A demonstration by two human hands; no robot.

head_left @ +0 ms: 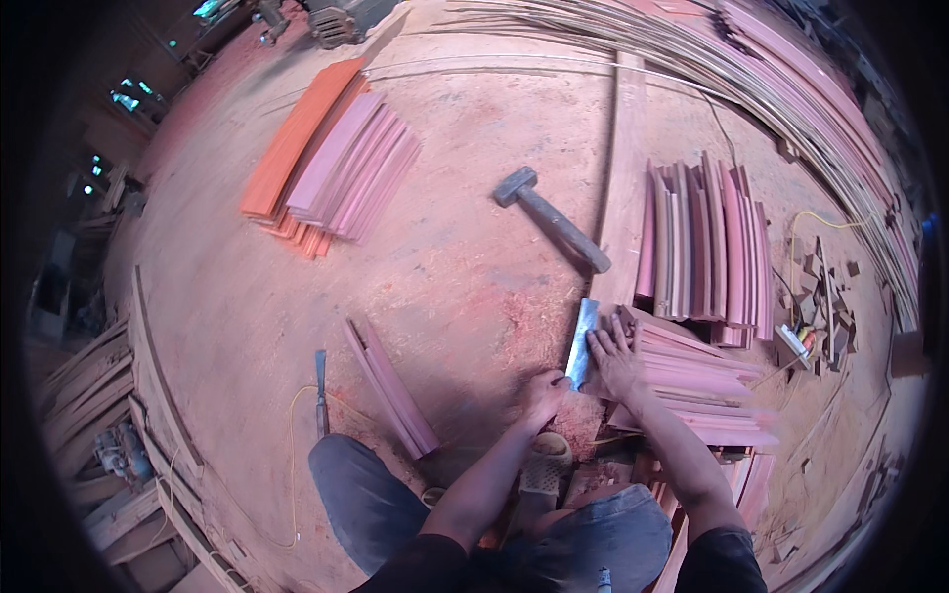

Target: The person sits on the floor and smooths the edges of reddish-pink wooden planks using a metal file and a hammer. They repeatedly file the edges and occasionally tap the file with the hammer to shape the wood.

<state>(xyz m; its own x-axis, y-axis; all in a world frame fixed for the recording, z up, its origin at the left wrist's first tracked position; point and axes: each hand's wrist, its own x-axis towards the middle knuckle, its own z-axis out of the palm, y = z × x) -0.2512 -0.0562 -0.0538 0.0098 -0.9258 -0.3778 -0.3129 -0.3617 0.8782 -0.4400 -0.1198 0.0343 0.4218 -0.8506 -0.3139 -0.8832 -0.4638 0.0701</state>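
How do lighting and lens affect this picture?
Head view: fisheye curvature bows the long strips at upper right; the rim falls to black. Head view: pale glare lies on the metal piece by the right hand. Head view: a shadow lies beside the hammer; fine detail looks soft.

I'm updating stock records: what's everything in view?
Metal strip: one, silver, right of centre
Hammer: one, grey, centre
Narrow tool: one, grey, lower left
Boards: several, orange, upper left
Slats: many, pink, left and right
Long board: one, pinkish, right of hammer
Long strips: many, brownish, upper right
Scraps: many, brown, far right
Cord: lengths, yellow, left and right
Trousers: pair, grey, bottom
Shoe: one clear, beige, bottom centre
Left hand: one, strip's near end
Right hand: one, beside strip
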